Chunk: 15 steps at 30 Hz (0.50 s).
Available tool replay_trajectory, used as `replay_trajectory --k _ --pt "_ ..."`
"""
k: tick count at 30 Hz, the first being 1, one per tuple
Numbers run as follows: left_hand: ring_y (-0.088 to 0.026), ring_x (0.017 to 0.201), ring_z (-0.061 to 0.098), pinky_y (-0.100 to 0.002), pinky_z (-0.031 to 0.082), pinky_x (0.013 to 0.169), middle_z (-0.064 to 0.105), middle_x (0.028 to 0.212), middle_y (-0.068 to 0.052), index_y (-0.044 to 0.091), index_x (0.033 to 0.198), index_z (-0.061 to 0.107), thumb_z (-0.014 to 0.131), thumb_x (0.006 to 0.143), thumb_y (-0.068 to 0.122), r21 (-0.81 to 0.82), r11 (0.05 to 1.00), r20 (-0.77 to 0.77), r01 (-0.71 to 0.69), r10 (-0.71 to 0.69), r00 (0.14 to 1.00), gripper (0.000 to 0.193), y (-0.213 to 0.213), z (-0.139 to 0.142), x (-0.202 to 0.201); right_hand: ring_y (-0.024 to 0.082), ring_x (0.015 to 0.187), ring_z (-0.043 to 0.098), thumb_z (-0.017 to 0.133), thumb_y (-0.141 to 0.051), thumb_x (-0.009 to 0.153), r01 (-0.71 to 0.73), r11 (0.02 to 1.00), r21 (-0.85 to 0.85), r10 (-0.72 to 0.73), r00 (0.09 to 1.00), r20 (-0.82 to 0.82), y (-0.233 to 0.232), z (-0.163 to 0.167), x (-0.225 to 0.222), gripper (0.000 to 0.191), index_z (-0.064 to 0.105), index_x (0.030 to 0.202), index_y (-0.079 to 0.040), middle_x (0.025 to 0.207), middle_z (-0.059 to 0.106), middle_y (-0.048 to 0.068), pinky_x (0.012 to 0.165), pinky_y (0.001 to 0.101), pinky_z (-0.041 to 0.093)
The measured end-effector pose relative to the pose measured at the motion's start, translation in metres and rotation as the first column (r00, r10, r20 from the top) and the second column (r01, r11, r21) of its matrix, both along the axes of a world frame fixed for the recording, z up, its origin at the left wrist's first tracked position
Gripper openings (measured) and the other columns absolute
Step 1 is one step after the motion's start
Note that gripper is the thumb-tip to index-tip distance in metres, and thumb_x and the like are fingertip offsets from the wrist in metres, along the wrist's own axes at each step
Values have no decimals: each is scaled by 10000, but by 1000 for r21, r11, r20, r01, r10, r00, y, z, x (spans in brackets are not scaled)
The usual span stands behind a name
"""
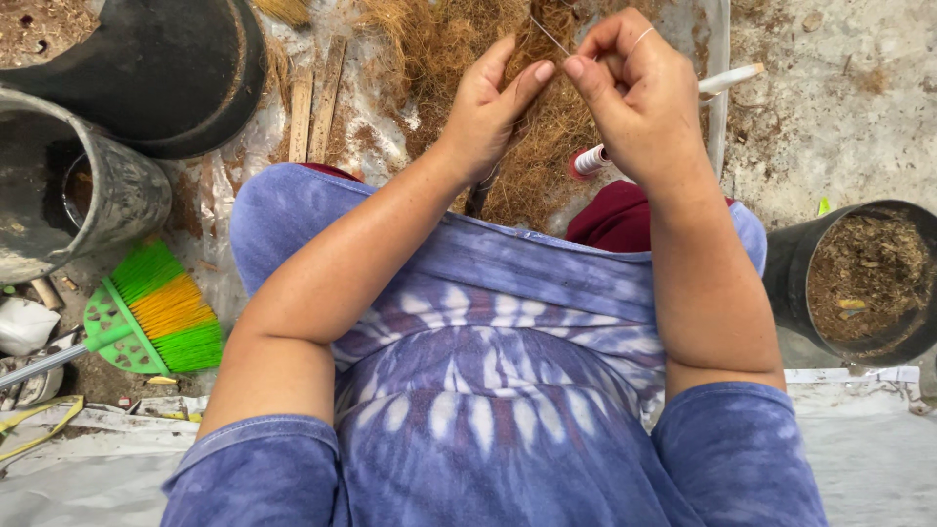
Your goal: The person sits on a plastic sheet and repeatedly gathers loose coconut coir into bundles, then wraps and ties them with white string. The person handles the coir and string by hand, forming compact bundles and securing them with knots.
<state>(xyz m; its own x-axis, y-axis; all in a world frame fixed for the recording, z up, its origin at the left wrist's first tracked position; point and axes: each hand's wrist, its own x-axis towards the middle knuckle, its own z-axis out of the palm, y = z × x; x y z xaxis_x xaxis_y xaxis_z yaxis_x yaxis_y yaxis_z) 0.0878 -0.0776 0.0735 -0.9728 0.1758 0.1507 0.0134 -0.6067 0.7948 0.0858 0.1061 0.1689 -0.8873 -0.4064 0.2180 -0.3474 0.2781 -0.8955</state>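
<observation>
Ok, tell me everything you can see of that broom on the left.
The broom lies flat on the ground at the left, beside the person's knee. Its head is green plastic with cut-out holes, and the flared bristles run in bands: green, yellow-orange, green, pointing right. A grey handle leaves the head toward the lower left and runs out of view. It looks like plastic throughout. Neither hand touches it; a grey pot stands just above it.

No packages, labels, signs or screens show anywhere here, neither on the ground sheet nor among the pots and the broom around the person's lap
</observation>
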Motion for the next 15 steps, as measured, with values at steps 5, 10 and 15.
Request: replay_trajectory --k 5,10,15 --pt "-69 560 506 -227 406 497 571 758 0 62 1171 561 634 1070 268 82 953 20 292 -295 955 241 -17 11 2 -1 679 440 699 -83 1009 -99 980 -175 137 965 222 -3 11 -12 219 554 1157 -13 780 489 -55 616 180 341" --pt "-112 505 452 -248 366 456 500 698 -13 40 1032 613 603 1082 361 155 730 -2 666 -674 739 325 -28 13 1 107 1010 694 691 -111 965 -362 874 -323 469 801 371 10 14 -19 444 551 1367 13 1144 683 76 910 245 575" --pt "-185 600 604 -307 491 549 628 769 -78 20 1065 656 599 1041 471 150 667 28 730 -741 671 456 -28 15 2 178 872 727 710 -104 1050 -388 851 -354 509 774 376 12 -5 -22 280 602 1268 36 1057 707 98 837 302 601"
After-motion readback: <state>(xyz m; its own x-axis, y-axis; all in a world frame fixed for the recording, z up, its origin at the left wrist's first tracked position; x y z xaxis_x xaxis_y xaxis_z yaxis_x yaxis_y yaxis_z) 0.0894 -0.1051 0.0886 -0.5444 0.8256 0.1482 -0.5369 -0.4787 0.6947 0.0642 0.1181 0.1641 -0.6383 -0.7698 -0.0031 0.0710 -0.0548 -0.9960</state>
